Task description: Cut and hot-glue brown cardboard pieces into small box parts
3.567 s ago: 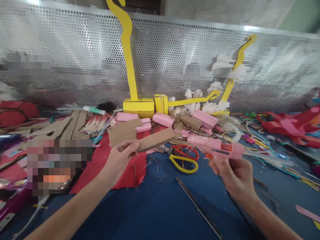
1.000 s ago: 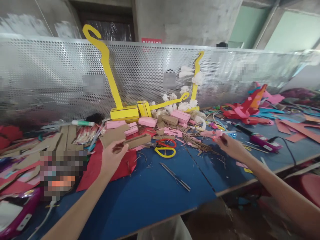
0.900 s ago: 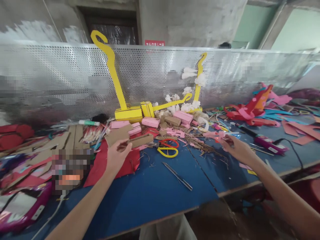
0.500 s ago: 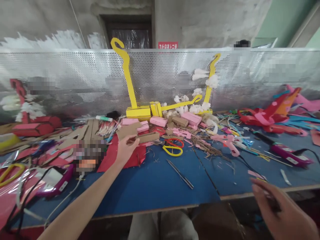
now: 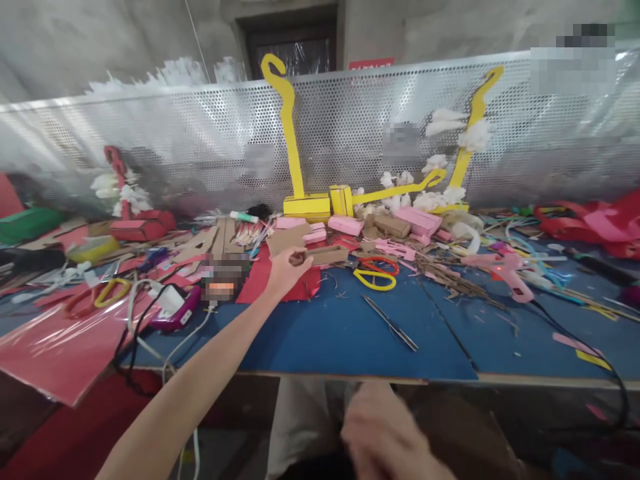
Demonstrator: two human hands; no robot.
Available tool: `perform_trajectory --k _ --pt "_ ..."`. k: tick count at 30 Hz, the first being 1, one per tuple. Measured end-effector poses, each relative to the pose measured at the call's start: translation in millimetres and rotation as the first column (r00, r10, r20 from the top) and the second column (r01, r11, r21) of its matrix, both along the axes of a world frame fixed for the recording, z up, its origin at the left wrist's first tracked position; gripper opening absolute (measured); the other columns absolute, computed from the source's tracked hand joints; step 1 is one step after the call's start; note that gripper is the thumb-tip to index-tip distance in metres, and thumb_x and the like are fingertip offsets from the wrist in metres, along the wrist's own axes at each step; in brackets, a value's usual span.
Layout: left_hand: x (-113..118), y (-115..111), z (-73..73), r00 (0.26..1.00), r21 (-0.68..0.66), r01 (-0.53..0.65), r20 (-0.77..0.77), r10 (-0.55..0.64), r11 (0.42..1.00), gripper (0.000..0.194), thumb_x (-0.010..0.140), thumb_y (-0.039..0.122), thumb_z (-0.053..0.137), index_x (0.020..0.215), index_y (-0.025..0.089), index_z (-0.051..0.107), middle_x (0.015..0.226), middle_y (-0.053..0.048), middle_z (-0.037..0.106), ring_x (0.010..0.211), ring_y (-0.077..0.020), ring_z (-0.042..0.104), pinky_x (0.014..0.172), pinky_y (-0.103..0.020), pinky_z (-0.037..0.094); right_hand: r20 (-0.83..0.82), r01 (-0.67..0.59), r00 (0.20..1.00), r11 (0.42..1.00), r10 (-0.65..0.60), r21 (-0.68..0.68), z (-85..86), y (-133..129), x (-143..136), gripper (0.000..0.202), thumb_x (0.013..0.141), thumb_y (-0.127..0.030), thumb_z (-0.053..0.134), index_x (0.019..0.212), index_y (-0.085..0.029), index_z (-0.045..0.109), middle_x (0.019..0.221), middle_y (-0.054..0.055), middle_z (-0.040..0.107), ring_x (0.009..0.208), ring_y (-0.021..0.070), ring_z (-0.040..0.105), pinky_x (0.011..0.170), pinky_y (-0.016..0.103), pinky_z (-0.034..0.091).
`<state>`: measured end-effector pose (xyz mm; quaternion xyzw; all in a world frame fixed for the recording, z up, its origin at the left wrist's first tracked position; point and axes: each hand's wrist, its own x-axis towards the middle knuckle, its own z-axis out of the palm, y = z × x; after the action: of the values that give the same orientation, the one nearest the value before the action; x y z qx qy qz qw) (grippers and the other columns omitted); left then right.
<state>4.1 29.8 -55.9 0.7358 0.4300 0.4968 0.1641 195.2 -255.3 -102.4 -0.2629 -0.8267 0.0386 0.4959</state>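
Observation:
My left hand [image 5: 289,272] reaches over the worktable with its fingers closed at the lower edge of a flat piece of brown cardboard [image 5: 289,237]. Just right of the fingertips lies a long, narrow brown cardboard box [image 5: 329,255]. Red sheet material [image 5: 255,280] is spread under the wrist. Down at the table's front edge, above my lap, is my right hand [image 5: 383,427], blurred by motion so its fingers cannot be made out. Scissors with red and yellow handles [image 5: 375,280] lie right of the cardboard, and metal tweezers [image 5: 390,323] rest nearer to me.
A pink glue gun [image 5: 505,270] with a black cord lies on the right of the blue table [image 5: 320,340]. Yellow hooked cardboard shapes [image 5: 290,147] stand before a perforated metal screen [image 5: 345,127]. Pink boxes [image 5: 417,223], a purple device [image 5: 175,313] and cables crowd the surface.
My right hand has come in from the right to above my lap. The view has swung left; my left hand stays at the cardboard.

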Motion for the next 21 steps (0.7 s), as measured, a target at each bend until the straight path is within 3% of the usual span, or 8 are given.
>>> perform_trajectory --k 3,5,6,9,12,15,18,21 --pt "0 3 -3.4 0.999 -0.013 0.032 -0.033 -0.033 0.999 0.028 0.081 0.037 0.075 0.104 0.021 0.073 0.103 -0.007 0.078 0.089 -0.022 0.073 0.087 -0.038 0.058 0.161 -0.157 0.969 0.969 0.189 -0.192 -91.5 -4 -45 0.015 0.099 -0.025 0.056 0.088 -0.022 0.066 0.076 0.001 0.07 0.071 0.0156 0.066 0.074 0.03 0.053" --pt "0 5 -5.4 0.998 -0.017 0.053 -0.044 -0.054 0.998 0.031 0.081 0.036 0.076 0.107 0.021 0.072 0.107 -0.008 0.077 0.095 -0.0231 0.073 0.092 -0.039 0.058 0.079 -0.028 0.994 0.88 0.075 -0.475 -153.7 -5 -60 0.024 0.095 -0.03 0.061 0.072 -0.023 0.061 0.067 -0.001 0.068 0.066 0.0146 0.067 0.065 0.024 0.052" --pt "-1 6 -6.1 0.997 -0.019 0.064 -0.048 -0.065 0.998 0.034 0.081 0.036 0.076 0.111 0.022 0.071 0.111 -0.009 0.076 0.099 -0.0237 0.073 0.094 -0.04 0.057 0.085 0.027 0.996 0.84 0.023 -0.542 -179.0 -4 -63 0.024 0.093 -0.031 0.061 0.07 -0.023 0.061 0.065 -0.002 0.068 0.062 0.0147 0.067 0.06 0.023 0.051" --pt "-2 9 -6.8 0.993 -0.025 0.098 -0.057 -0.1 0.995 0.047 0.081 0.036 0.076 0.125 0.023 0.065 0.116 -0.009 0.075 0.106 -0.0248 0.072 0.098 -0.043 0.056 0.109 0.155 0.988 0.757 -0.111 -0.635 -222.2 4 -52 0.018 0.091 -0.029 0.055 0.076 -0.026 0.065 0.066 -0.001 0.07 0.058 0.0193 0.068 0.054 0.026 0.051" --pt "-4 9 -6.8 0.991 -0.033 0.115 -0.063 -0.117 0.993 0.052 0.082 0.037 0.075 0.131 0.024 0.061 0.117 -0.009 0.075 0.108 -0.0256 0.071 0.1 -0.045 0.055 0.138 0.239 0.97 0.676 -0.201 -0.697 -227.7 17 -36 0.023 0.091 -0.026 0.047 0.084 -0.026 0.068 0.071 0.002 0.073 0.065 0.025 0.072 0.058 0.033 0.054" --pt "-4 8 -6.7 0.991 -0.042 0.116 -0.066 -0.118 0.992 0.051 0.083 0.039 0.074 0.13 0.024 0.061 0.12 -0.01 0.074 0.109 -0.0264 0.071 0.1 -0.047 0.054 0.146 0.232 0.972 0.629 -0.186 -0.742 -216.4 27 -33 0.025 0.093 -0.024 0.045 0.084 -0.027 0.069 0.071 0.002 0.073 0.066 0.0243 0.073 0.06 0.032 0.054" --pt "-4 8 -6.0 0.989 -0.041 0.126 -0.069 -0.129 0.991 0.052 0.083 0.04 0.075 0.13 0.023 0.062 0.12 -0.011 0.073 0.107 -0.0262 0.071 0.097 -0.046 0.055 0.137 0.182 0.983 0.635 -0.12 -0.751 -192.9 24 -40 0.026 0.095 -0.025 0.046 0.087 -0.026 0.07 0.077 0.003 0.075 0.073 0.0241 0.074 0.066 0.032 0.056" --pt "-3 9 -5.4 0.986 -0.031 0.147 -0.07 -0.149 0.989 0.051 0.082 0.041 0.076 0.128 0.023 0.063 0.118 -0.01 0.073 0.109 -0.0258 0.07 0.098 -0.044 0.055 0.12 0.065 0.992 0.681 0.034 -0.729 -155.0 7 -45 0.015 0.091 -0.028 0.057 0.085 -0.029 0.071 0.078 -0.002 0.075 0.07 0.0192 0.073 0.063 0.026 0.055"
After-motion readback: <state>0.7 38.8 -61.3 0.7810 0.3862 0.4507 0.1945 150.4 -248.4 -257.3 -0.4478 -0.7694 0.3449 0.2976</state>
